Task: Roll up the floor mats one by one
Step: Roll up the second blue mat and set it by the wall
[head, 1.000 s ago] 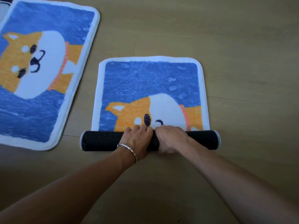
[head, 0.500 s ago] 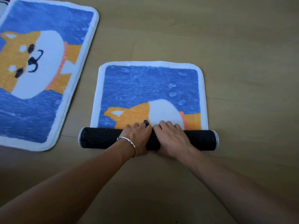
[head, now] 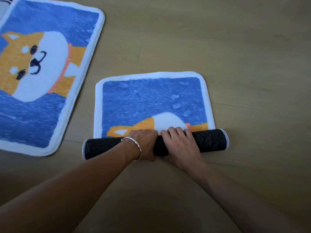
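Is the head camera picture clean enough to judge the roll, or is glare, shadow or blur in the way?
Head view: the light is soft and even, with no glare on the floor; the bottom of the frame is dim; it is slightly soft overall, yet the dots on the rolled mat read clearly; wide-angle bending curves the flat mat at left.

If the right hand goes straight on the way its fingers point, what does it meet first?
The right hand grips the dark roll; straight ahead it would likely meet the flat, unrolled part of the same mat, at the white patch.
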Motion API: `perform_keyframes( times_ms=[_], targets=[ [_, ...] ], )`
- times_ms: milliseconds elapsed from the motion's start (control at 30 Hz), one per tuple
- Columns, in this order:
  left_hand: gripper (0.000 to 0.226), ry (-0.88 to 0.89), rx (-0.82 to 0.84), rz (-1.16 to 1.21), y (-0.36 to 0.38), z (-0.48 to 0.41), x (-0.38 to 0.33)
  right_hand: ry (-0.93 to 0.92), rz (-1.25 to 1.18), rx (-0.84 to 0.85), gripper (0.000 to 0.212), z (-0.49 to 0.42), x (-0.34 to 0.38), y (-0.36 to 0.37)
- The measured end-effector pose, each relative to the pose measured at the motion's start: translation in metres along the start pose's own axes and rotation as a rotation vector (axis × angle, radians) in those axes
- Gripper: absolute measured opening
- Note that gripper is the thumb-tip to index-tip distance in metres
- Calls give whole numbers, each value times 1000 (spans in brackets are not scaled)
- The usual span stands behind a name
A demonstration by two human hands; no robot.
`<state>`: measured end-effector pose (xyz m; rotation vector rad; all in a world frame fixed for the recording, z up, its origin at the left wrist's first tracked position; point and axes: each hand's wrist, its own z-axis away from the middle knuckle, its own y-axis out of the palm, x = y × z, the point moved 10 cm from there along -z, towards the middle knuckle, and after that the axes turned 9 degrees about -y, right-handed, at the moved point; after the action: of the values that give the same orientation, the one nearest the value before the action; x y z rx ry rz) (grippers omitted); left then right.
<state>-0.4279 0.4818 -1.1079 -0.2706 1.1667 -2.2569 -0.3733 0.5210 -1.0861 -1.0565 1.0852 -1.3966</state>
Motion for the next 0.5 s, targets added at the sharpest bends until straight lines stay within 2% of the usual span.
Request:
perform_keyframes(
  times_ms=[67,133,200,267,333,400,433,500],
  targets=[
    [47,49,-128,-108,-3,8,-7,26,18,-16,43,-1,0,-2],
    [50,38,-235,-176,-2,13,-9,5,-73,120,35,-14,-4,-2],
    [49,-10,-242,-140,-4,12,-4,4,-260,299,36,-24,-11,6],
    [49,-21,-131,-38,-3,4,3,4,-333,376,43,-27,-12,6],
    [48,-4,41,70,2,-4,8,2,-298,318,58,-23,-12,3],
    [44,10,130,131,5,-7,11,-47,-148,155,60,-11,-4,-4],
    [44,21,123,122,3,-6,10,-68,-64,76,54,-6,0,-8],
    [53,47,-13,55,-5,-1,7,-66,19,-13,41,-6,2,-12]
  ],
)
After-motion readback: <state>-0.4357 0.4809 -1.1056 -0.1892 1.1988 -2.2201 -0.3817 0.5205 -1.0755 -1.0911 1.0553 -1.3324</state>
